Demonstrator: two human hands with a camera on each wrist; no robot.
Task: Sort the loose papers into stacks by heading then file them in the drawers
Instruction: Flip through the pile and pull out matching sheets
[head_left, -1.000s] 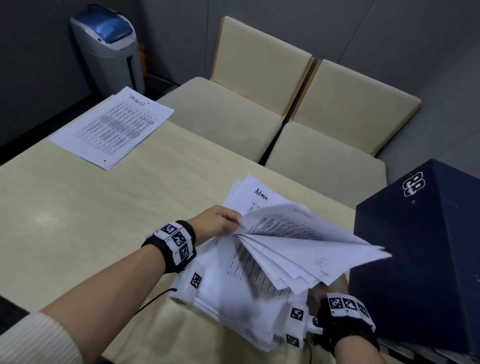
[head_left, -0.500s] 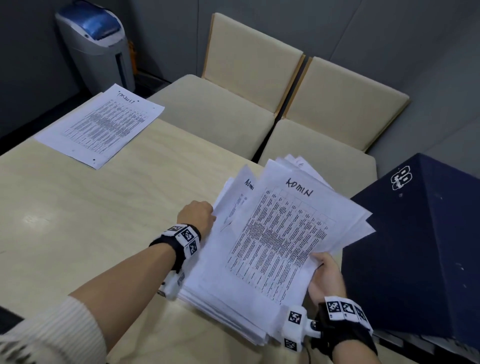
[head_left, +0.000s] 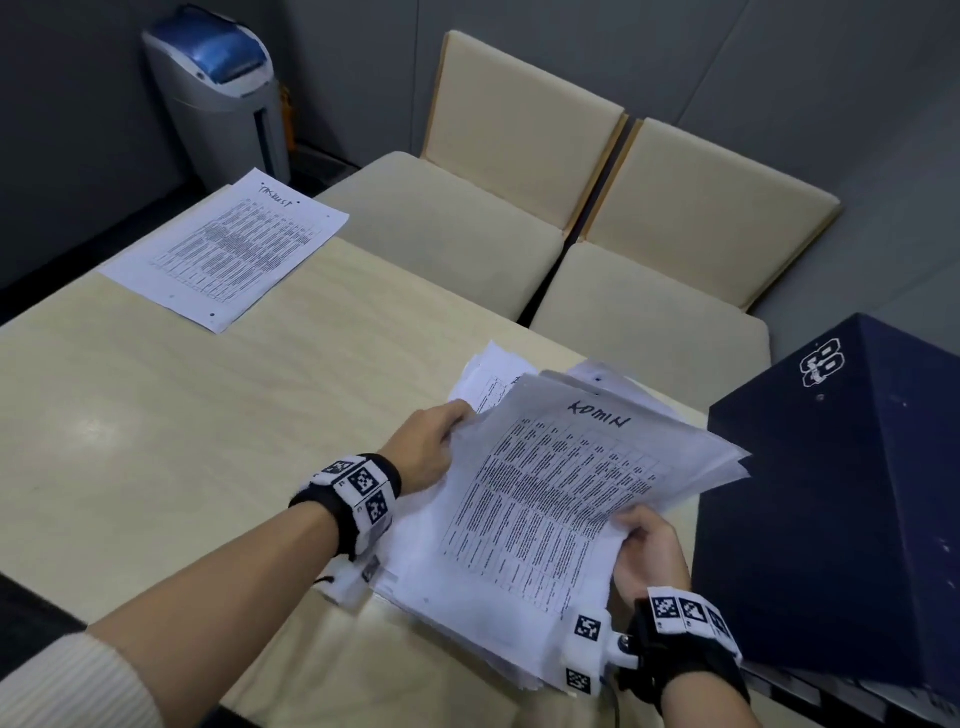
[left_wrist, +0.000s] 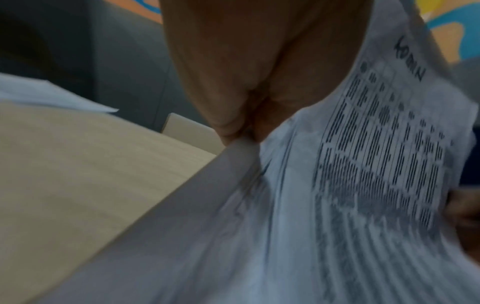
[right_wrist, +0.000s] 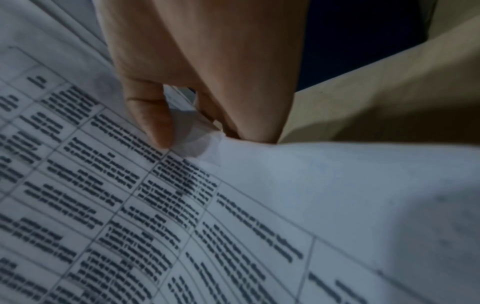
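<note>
A thick stack of loose printed papers (head_left: 524, 525) lies on the pale wooden table (head_left: 171, 415), the top sheet headed "ADMIN" in pen. My left hand (head_left: 434, 444) grips the stack's left edge, fingers tucked under the upper sheets (left_wrist: 363, 164). At the right edge my right hand (head_left: 641, 545) pinches a bunch of sheets, thumb (right_wrist: 153, 121) on top of the printed page (right_wrist: 130, 205). A separate sheet (head_left: 228, 249) with a handwritten heading lies flat at the table's far left corner. A dark blue drawer box (head_left: 841, 509) stands just right of my right hand.
Two beige cushioned chairs (head_left: 519, 208) stand behind the table. A grey bin with a blue lid (head_left: 218, 88) is on the floor at the far left. Bare tabletop stretches left of the stack.
The fanned, lifted sheets have come down flat, so the ADMIN page now faces up. My right hand has shifted up the stack's right edge; my left hand stays at the left edge.
</note>
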